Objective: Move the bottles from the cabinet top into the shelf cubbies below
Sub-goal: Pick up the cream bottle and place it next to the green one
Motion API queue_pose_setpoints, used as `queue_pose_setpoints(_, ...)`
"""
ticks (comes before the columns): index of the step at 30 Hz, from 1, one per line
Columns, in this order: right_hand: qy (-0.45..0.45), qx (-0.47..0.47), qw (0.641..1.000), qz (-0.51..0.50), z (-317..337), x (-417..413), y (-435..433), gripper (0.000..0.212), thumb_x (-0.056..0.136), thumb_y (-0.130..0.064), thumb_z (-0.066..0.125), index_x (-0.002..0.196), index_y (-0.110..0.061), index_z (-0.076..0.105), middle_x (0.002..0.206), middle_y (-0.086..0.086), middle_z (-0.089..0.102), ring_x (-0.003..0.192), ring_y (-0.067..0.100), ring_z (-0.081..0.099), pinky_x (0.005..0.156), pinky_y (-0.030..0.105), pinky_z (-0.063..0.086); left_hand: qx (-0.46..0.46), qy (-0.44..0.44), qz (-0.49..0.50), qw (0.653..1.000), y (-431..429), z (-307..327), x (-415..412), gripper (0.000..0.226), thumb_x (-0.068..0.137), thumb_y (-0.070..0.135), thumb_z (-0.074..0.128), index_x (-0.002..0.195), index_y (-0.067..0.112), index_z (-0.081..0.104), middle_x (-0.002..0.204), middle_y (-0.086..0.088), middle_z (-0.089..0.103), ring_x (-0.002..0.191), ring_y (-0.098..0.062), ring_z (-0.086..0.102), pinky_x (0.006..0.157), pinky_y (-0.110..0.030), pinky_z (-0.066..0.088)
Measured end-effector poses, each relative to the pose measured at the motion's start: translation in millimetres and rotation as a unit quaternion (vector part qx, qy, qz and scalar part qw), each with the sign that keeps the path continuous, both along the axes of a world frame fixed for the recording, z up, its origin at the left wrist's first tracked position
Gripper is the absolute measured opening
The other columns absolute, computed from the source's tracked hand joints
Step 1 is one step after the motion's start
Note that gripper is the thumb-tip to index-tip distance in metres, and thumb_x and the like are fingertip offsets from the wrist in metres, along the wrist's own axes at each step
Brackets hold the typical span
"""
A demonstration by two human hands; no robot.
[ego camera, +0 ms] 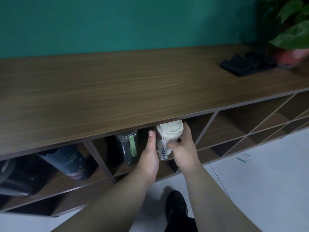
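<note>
I see both hands closed round the cream cup [168, 133], just under the front edge of the cabinet top [117, 84], at the mouth of a cubby [197, 129]. Left hand [149, 154] presses its palm to the cup's left side, thumb up. Right hand [183, 148] wraps the right side, fingers curled over the front. Grip on each: holding the cup, w/ contact both sides.

Cup: round ribbed lid, smooth pale body, white tag reading "COFFEE" hanging down the front betw. the hands. Whether its base rests on the shelf, I cannot tell; hands cover it.

Left of the cup, same cubby: dark translucent bottle [127, 148], upright, green strap [132, 144] down its side, close to my left hand. Further left, past a thin divider: dark printed bottle [66, 162], tilted.

Cabinet top: brown wood-grain laminate, flat, matte. Far right of the cup on that top: folded black cloth [242, 66], and a red pot [289, 58] beneath green leaves [292, 22]. Right of the cup, the cubbies have slanted dividers.

Below the cup: pale floor tiles, one black shoe [176, 205].
</note>
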State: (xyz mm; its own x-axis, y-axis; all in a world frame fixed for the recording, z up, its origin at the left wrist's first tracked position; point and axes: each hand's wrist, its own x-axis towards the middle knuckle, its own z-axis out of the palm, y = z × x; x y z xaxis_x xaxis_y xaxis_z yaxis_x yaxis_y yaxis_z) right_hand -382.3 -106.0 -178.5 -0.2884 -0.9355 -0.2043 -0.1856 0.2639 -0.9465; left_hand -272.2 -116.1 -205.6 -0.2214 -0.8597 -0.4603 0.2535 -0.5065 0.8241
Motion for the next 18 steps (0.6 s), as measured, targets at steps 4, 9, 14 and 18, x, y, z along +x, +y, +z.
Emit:
queue_pose_setpoints(4,-0.065,0.020,0.998,-0.012,-4.9,-1.2,-0.7,0.094,0.070,-0.016,0.061,0.158,-0.035,0.034,0.150,-0.009,0.058,0.140,0.014,0.052,0.119,0.049,0.039,-0.004,0.001,0.021,1.000,8.6,7.4,-11.8,0.042,0.102,0.062,0.020,0.094,0.050,0.060,0.089,0.037,0.065,0.095,0.015,0.053,0.107,-0.029,0.032)
queue_pose_setpoints(9,-0.093,0.003,0.995,-0.021,2.0,2.7,2.0,0.076,0.071,-0.010,0.058,0.143,-0.034,0.054,0.128,-0.015,0.071,0.121,0.004,0.065,0.111,0.039,0.047,0.010,0.016,0.034,0.999,1.0,2.0,-12.2,0.043,0.101,0.063,0.022,0.091,0.048,0.061,0.084,0.037,0.064,0.085,0.019,0.052,0.103,-0.028,0.029)
queue_pose_setpoints(14,-0.098,0.001,0.995,-0.029,1.2,6.4,4.9,0.081,0.067,-0.004,0.054,0.142,-0.033,0.054,0.125,-0.013,0.072,0.116,0.001,0.066,0.108,0.036,0.050,0.000,0.005,0.018,1.000,-6.1,-2.4,-8.9,0.045,0.101,0.064,0.020,0.094,0.050,0.062,0.097,0.037,0.061,0.098,0.016,0.050,0.113,-0.031,0.027)
queue_pose_setpoints(18,-0.106,0.002,0.994,-0.039,2.8,9.2,6.8,0.076,0.065,-0.006,0.055,0.136,-0.035,0.056,0.123,-0.012,0.072,0.110,-0.003,0.067,0.098,0.028,0.050,-0.005,0.011,0.013,1.000,-9.9,-2.3,-8.0,0.047,0.102,0.063,0.020,0.095,0.048,0.064,0.087,0.038,0.069,0.097,0.018,0.051,0.110,-0.028,0.028)
